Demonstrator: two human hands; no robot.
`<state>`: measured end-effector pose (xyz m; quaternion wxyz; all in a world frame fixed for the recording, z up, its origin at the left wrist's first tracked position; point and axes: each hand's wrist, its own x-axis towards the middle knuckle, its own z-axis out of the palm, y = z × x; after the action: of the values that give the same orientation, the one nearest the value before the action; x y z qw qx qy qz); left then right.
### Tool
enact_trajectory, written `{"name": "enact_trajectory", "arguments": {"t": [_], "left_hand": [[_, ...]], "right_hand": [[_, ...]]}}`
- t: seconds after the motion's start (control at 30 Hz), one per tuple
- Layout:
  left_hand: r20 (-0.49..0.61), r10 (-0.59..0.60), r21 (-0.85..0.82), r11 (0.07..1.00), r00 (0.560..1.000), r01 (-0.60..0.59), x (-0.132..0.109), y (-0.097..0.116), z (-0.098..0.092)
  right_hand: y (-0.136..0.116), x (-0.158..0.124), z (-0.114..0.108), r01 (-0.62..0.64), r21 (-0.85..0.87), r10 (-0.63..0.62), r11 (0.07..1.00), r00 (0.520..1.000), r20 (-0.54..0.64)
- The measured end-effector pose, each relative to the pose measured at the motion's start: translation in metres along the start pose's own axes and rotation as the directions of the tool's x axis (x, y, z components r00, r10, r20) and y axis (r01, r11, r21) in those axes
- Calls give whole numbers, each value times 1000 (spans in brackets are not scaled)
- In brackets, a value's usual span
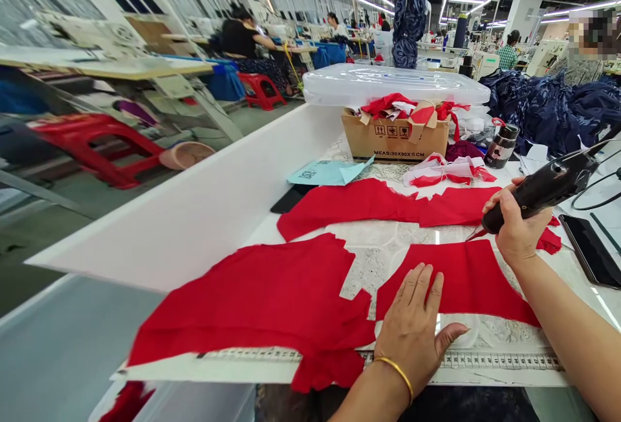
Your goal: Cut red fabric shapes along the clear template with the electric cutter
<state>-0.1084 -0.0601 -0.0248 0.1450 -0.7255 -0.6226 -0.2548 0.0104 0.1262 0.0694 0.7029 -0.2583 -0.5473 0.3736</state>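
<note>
My left hand (410, 331), with a gold bangle (394, 378) on the wrist, lies flat on a red fabric piece (458, 279) near the table's front edge. My right hand (517, 224) grips a black handheld electric fabric cutter (538, 192), its metal tip (475, 234) just above the red cloth. Another red piece (252, 299) lies to the left, and a long red strip (378, 205) lies beyond the hands. A measuring tape (499, 361) runs along the front edge, partly under the cloth.
A cardboard box (395, 140) of red scraps stands beyond the cloth under a clear plastic lid (395, 84). A black jar (502, 145), a phone (589, 250) and a navy fabric pile (548, 111) lie to the right. Co-workers (242, 40) sit at machines beyond a white partition (194, 208).
</note>
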Motion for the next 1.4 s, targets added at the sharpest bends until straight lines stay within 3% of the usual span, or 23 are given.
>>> {"name": "enact_trajectory", "arguments": {"t": [0.3, 0.53, 0.7, 0.83, 0.93, 1.17, 1.4], "left_hand": [[-12, -41, -65, 997, 999, 40, 0, 1, 0], [-87, -67, -45, 997, 994, 63, -4, -10, -35], [-117, -136, -56, 990, 984, 130, -23, -19, -49], [-145, -161, -113, 983, 976, 145, -31, -19, -53], [-150, -162, -158, 978, 975, 138, -31, -16, -54], [-149, -167, -203, 970, 975, 136, -36, -13, -50], [-125, -164, -193, 971, 979, 138, -35, -12, -50]], "right_hand": [[3, 5, -16, -7, -50, 4, 999, 998, -56], [-6, 5, -13, 1, -2, -1, 1000, 997, -78], [-36, -27, 2, -75, 89, 66, 993, 993, 100], [-58, -67, 20, -187, 165, 130, 968, 943, 307], [-65, -89, 31, -225, 196, 133, 955, 909, 395], [-63, -103, 45, -196, 100, 147, 976, 919, 366], [-68, -98, 44, -209, 221, 108, 953, 911, 398]]}}
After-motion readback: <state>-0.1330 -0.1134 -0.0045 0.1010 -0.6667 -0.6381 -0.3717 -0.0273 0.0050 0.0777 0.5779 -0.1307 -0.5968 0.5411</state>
